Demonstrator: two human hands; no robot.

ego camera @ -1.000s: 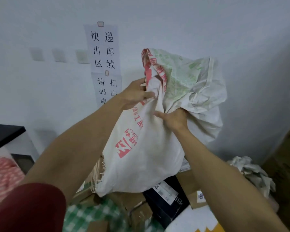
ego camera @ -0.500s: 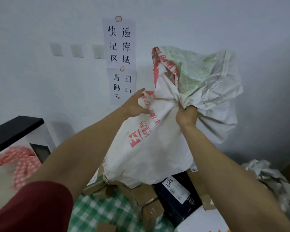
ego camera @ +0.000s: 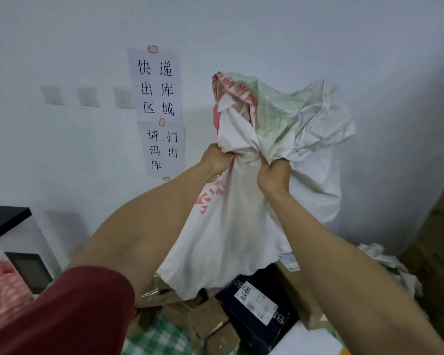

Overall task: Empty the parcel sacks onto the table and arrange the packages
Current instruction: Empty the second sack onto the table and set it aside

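Observation:
A white woven parcel sack (ego camera: pixel 231 226) with red and green print hangs upside down in front of the wall. Its mouth points down over a pile of packages. My left hand (ego camera: pixel 215 158) and my right hand (ego camera: pixel 274 175) both clench the bunched cloth near its middle, side by side. Below the sack's mouth lie brown cardboard boxes (ego camera: pixel 210 321) and a dark navy box (ego camera: pixel 259 303) with a white label, on a table with a green checked cloth (ego camera: pixel 159 339). Whatever remains inside the sack is hidden.
A crumpled white sack (ego camera: pixel 390 267) lies at the right by a brown carton (ego camera: pixel 436 252). At the left stand a black-topped white unit (ego camera: pixel 8 226) and a red-and-white patterned cloth (ego camera: pixel 3 298). Paper signs (ego camera: pixel 159 111) hang on the wall behind.
My left hand moved from the sack's side up to the bunched cloth and closed on it beside my right hand. The sack has been gathered tighter and lifted a little.

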